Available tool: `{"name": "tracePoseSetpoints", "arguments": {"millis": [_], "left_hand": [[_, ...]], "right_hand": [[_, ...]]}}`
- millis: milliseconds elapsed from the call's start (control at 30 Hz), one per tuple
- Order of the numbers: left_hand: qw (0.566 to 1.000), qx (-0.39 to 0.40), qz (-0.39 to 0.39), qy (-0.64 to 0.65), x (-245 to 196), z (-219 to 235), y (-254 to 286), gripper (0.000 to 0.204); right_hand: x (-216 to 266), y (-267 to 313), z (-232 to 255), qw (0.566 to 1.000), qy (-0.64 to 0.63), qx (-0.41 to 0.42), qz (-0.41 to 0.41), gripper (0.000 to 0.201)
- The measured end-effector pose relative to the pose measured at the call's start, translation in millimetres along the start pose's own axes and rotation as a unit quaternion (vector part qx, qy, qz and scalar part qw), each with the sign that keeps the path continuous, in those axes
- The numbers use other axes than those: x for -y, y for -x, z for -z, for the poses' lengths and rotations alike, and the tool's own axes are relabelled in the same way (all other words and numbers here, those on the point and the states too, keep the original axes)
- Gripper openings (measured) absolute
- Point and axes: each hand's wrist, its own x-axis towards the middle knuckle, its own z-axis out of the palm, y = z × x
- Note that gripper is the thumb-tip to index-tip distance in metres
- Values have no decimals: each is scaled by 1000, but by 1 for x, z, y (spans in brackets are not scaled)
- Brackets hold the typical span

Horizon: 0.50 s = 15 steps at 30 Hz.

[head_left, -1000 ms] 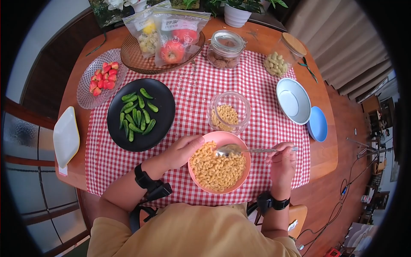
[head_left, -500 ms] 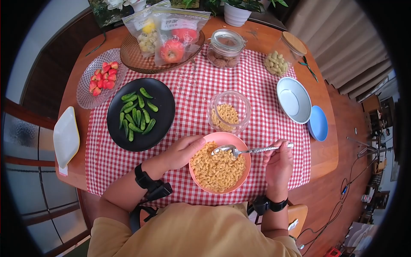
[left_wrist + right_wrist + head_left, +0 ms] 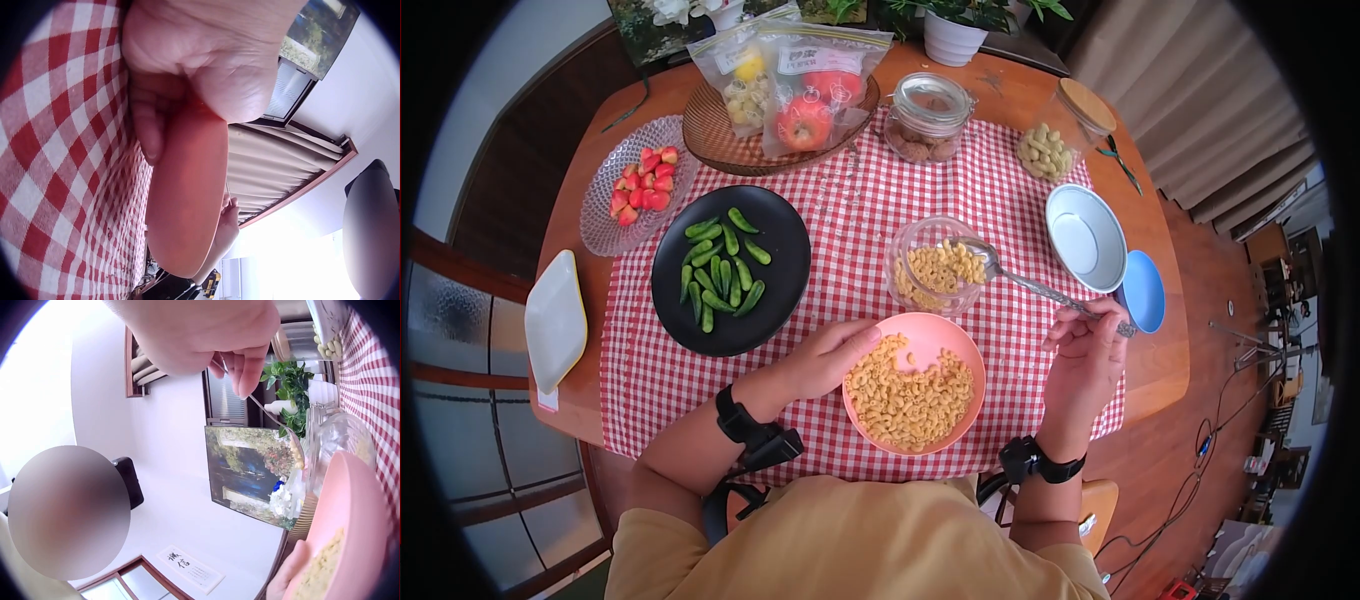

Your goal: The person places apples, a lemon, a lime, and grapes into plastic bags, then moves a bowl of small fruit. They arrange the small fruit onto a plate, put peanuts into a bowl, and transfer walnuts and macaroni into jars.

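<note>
My left hand [image 3: 836, 358] holds a pink bowl [image 3: 963, 436] of elbow macaroni [image 3: 908, 405] by its left side, thumb at the rim and fingers curled below in the left wrist view. A bare pink patch shows at the bowl's far side. My right hand [image 3: 1083, 365] pinches a metal spoon [image 3: 1050, 293] by the end of its handle. The spoon's head, heaped with macaroni, is over a round clear glass jar [image 3: 897, 285] just beyond the bowl. More macaroni lies inside the jar.
Left of the jar sits a black plate [image 3: 785, 300] of small cucumbers. A lidded jar [image 3: 930, 115], a peanut jar [image 3: 1055, 140] and a fruit basket [image 3: 700, 125] stand farther back. A white bowl [image 3: 1087, 237] and a blue one [image 3: 1142, 292] lie at right.
The spoon has lifted out of the pink bowl with macaroni and moved forward over the glass jar. My right hand shifted right and a little forward; the left stays at the bowl.
</note>
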Motion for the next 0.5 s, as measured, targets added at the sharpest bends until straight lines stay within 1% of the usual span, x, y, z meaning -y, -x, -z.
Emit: {"name": "tracePoseSetpoints", "arguments": {"millis": [33,67,133,200,267,333,400,433,467,500], "left_hand": [[1000,1,3,9,-1,-1,0,46],[1000,1,5,18,-2,-1,0,46],[1000,1,5,18,-3,-1,1,46],[1000,2,6,19,-3,-2,1,46],[1000,5,2,16,-2,-1,1,46],[1000,8,8,10,-2,1,1,46],[1000,11,14,4,1,1,0,46],[1000,10,7,24,4,0,-1,46],[999,10,1,44,5,0,-2,46],[999,10,1,44,5,0,-2,46]], "right_hand": [[-1,1,-1,999,43,13,13,31],[-2,2,0,999,42,13,13,31],[-4,6,2,991,118,38,55,31],[-1,8,4,990,122,35,64,31],[3,10,11,995,59,10,75,31],[5,13,19,996,38,19,74,31],[4,20,25,989,15,141,45,31],[4,24,24,986,46,154,39,31],[3,27,25,986,46,154,39,31],[-1,29,26,981,85,167,43,31]]}}
